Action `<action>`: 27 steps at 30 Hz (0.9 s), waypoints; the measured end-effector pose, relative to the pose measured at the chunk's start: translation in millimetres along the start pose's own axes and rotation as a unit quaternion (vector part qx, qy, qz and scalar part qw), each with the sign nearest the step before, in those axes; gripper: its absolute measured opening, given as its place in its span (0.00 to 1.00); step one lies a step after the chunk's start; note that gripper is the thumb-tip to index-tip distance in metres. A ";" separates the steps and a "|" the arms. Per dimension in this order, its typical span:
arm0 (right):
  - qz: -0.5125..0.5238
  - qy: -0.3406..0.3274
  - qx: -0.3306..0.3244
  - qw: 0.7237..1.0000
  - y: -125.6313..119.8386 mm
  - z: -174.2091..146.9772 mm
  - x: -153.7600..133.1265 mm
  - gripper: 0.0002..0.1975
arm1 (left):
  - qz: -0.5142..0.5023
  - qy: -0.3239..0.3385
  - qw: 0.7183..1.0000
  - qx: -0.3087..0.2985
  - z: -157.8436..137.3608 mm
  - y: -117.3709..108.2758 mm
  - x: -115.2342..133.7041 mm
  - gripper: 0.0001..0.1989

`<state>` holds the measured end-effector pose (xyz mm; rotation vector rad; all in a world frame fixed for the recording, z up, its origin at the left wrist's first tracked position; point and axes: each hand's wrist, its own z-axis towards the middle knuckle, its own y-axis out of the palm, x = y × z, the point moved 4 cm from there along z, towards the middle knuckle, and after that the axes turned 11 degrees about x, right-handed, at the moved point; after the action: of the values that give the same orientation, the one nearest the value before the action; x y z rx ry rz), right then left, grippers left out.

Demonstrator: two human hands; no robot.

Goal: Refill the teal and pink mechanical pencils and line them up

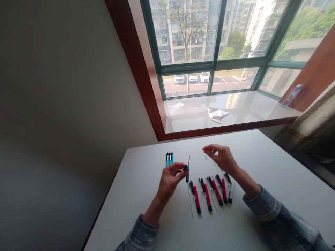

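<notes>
My left hand (170, 179) is closed, pinching a teal pen barrel (187, 175) upright above the table, with a thin refill (188, 161) standing out of its top. To the right, my right hand (221, 157) is raised with thumb and forefinger pressed together; anything between the tips is too small to make out. A tiny pale piece (205, 157) lies on the table below those fingertips. Beyond my left hand, three teal pens (170, 157) lie side by side. Nearer me are several red pen barrels (197, 199) with black upper parts (192, 187) and slim refills (191, 202) alongside.
A white table (125, 209) carries all the pen parts. A grey-white barrel (231, 194) ends the row on the right. Behind the table, the window sill (243, 111) holds a white cloth (216, 114), a paper sheet (178, 105) and a clear bottle (291, 96).
</notes>
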<state>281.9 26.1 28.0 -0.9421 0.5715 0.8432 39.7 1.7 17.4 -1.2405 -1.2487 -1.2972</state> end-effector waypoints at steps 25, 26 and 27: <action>-0.010 -0.005 -0.040 0.999 27.0 -7.2 13.5 0.06 | 0.198 0.046 0.976 0.078 2.3 -13.7 -6.4 0.12; -0.007 -0.008 -0.037 0.999 27.4 -7.5 12.8 0.07 | 0.211 0.053 0.973 0.077 2.0 -12.7 -5.5 0.11; -0.014 -0.017 -0.036 0.999 28.0 -7.9 12.4 0.08 | 0.220 0.058 0.971 0.076 1.9 -11.9 -4.7 0.11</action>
<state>265.1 32.7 2.0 -0.9986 0.5005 0.8567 28.2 4.3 11.8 -1.2254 -0.9042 -0.9203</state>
